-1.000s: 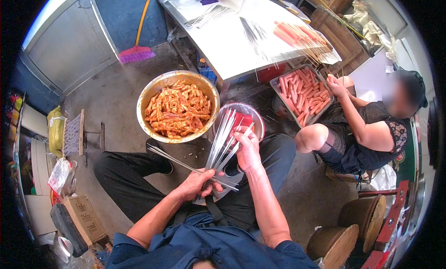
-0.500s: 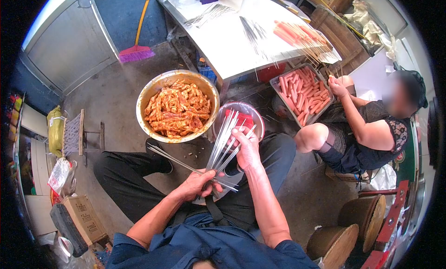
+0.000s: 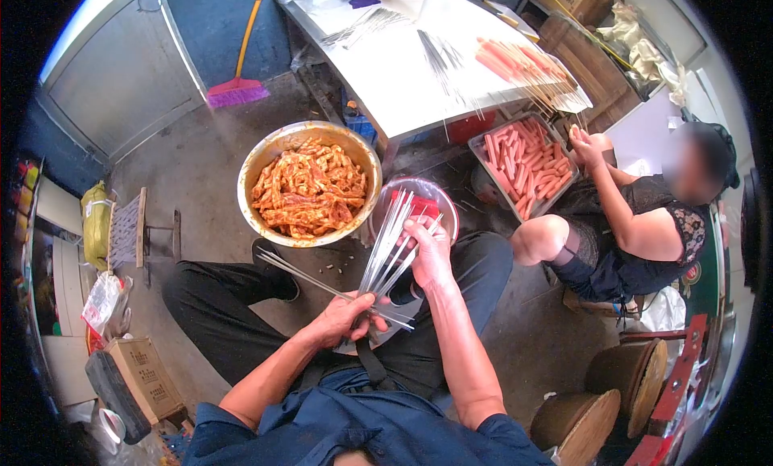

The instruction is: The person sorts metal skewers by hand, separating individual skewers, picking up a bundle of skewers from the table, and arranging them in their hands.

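My left hand (image 3: pixel 348 319) is closed around the lower part of a fanned bundle of thin metal skewers (image 3: pixel 382 253), above my lap. Some skewers point up, and others lie crosswise toward the upper left. My right hand (image 3: pixel 428 250) grips the upper part of several skewers on the bundle's right side. Beyond my hands stands a large metal bowl (image 3: pixel 244 194) of sauce-coated meat pieces (image 3: pixel 306 191). Behind the skewers is a round tub (image 3: pixel 451 216) with something red inside, partly hidden by my right hand.
A seated co-worker (image 3: pixel 636 216) at the right holds both hands near a tray (image 3: pixel 512 206) of sausages (image 3: pixel 527 164). The white table (image 3: pixel 394 88) bears skewers and skewered sausages. A broom (image 3: pixel 237 92), stool (image 3: pixel 142 228) and cardboard box (image 3: pixel 146 377) are at the left.
My hands and the skewers have hardly moved. The co-worker's hands have shifted slightly near the tray's far corner.
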Motion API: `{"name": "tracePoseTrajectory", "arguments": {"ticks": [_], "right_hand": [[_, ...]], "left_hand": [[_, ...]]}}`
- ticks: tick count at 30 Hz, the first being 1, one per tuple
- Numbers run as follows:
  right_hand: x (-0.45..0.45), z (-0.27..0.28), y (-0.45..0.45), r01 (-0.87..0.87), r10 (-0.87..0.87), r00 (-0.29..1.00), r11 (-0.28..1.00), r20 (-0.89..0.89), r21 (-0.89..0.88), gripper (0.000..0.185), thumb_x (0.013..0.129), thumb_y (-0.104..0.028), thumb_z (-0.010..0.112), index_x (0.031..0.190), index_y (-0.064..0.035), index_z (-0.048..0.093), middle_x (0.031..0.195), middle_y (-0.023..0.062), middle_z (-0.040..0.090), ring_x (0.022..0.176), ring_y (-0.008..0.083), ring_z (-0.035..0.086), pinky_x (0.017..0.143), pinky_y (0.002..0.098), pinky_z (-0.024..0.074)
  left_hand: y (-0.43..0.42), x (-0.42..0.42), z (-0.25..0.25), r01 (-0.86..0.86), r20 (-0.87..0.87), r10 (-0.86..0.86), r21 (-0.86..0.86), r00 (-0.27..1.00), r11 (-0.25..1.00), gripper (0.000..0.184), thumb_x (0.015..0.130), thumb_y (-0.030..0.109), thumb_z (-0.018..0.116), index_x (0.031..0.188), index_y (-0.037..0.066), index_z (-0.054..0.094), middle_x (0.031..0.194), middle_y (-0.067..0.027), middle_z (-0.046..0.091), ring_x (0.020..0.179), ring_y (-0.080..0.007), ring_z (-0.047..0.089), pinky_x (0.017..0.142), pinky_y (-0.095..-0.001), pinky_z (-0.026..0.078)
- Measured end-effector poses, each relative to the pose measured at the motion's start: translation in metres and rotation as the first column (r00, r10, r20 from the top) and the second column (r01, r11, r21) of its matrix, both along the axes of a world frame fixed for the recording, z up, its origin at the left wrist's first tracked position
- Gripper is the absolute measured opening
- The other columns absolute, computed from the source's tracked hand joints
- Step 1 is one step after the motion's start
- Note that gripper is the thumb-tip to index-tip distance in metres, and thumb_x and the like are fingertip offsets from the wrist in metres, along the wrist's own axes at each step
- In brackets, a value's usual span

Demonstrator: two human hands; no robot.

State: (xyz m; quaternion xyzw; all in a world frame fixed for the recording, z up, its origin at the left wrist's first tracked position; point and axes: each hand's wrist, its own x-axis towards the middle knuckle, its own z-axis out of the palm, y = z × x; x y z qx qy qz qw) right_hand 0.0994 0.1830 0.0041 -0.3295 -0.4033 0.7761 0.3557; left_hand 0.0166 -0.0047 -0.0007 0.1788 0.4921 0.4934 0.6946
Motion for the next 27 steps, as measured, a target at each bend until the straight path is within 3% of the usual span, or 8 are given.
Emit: {"name": "tracePoseTrajectory", "arguments": {"ticks": [2, 9, 14, 25, 27], "right_hand": [[-0.002, 0.003, -0.001, -0.005, 0.001, 0.999, 0.995, -0.035, -0.099, 0.007, 0.079, -0.005, 0.066, 0.083, -0.0074, 0.061, 0.074, 0.0012, 0.062, 0.059, 0.0101, 0.055, 0.057, 0.0242, 0.0479], [-0.002, 0.009, -0.005, 0.008, -0.008, 1.0, 0.994, -0.002, -0.106, 0.007, 0.079, -0.005, 0.066, 0.083, -0.0071, 0.061, 0.071, 0.0011, 0.06, 0.059, 0.0104, 0.055, 0.058, 0.0251, 0.0486], [-0.005, 0.001, 0.007, 0.017, -0.017, 1.0, 1.0, -0.011, 0.023, 0.005, 0.078, -0.005, 0.065, 0.08, -0.0068, 0.061, 0.068, 0.0006, 0.06, 0.059, 0.0095, 0.055, 0.057, 0.0232, 0.0451], [-0.016, 0.024, 0.052, 0.121, -0.118, 0.992, 0.991, -0.051, 0.06, 0.004, 0.08, -0.003, 0.059, 0.077, -0.0049, 0.059, 0.065, 0.0005, 0.055, 0.058, 0.01, 0.05, 0.059, 0.0234, 0.0443], [-0.012, 0.031, 0.068, 0.153, -0.143, 0.98, 0.986, -0.135, 0.063, 0.002, 0.08, -0.003, 0.059, 0.078, -0.0047, 0.059, 0.066, 0.0005, 0.055, 0.057, 0.0092, 0.049, 0.059, 0.025, 0.0457]], "left_hand": [[-0.001, -0.001, -0.001, -0.008, 0.006, 0.008, 0.011, 1.0, 1.0, 0.042, 0.095, 0.035, 0.041, 0.118, 0.002, 0.054, 0.077, -0.0134, 0.066, 0.04, -0.0096, 0.042, 0.039, -0.0229, 0.032], [-0.002, -0.001, -0.003, -0.032, 0.016, 0.031, 0.029, 0.999, 0.999, 0.042, 0.095, 0.035, 0.041, 0.118, 0.003, 0.054, 0.077, -0.013, 0.066, 0.04, -0.0095, 0.043, 0.038, -0.0224, 0.032], [-0.001, 0.001, 0.0, -0.022, 0.003, 0.023, -0.005, 1.0, 1.0, 0.041, 0.095, 0.034, 0.04, 0.118, 0.003, 0.054, 0.077, -0.012, 0.066, 0.041, -0.0093, 0.043, 0.039, -0.0218, 0.032], [-0.002, -0.001, -0.004, -0.036, 0.03, 0.036, 0.009, 0.999, 0.999, 0.04, 0.096, 0.032, 0.04, 0.119, 0.001, 0.052, 0.078, -0.0148, 0.065, 0.041, -0.0102, 0.042, 0.039, -0.0227, 0.033], [-0.003, -0.001, -0.005, -0.029, 0.037, 0.028, 0.025, 0.999, 0.999, 0.041, 0.096, 0.032, 0.04, 0.119, 0.0, 0.051, 0.077, -0.0146, 0.065, 0.041, -0.01, 0.043, 0.039, -0.0224, 0.033]]}}
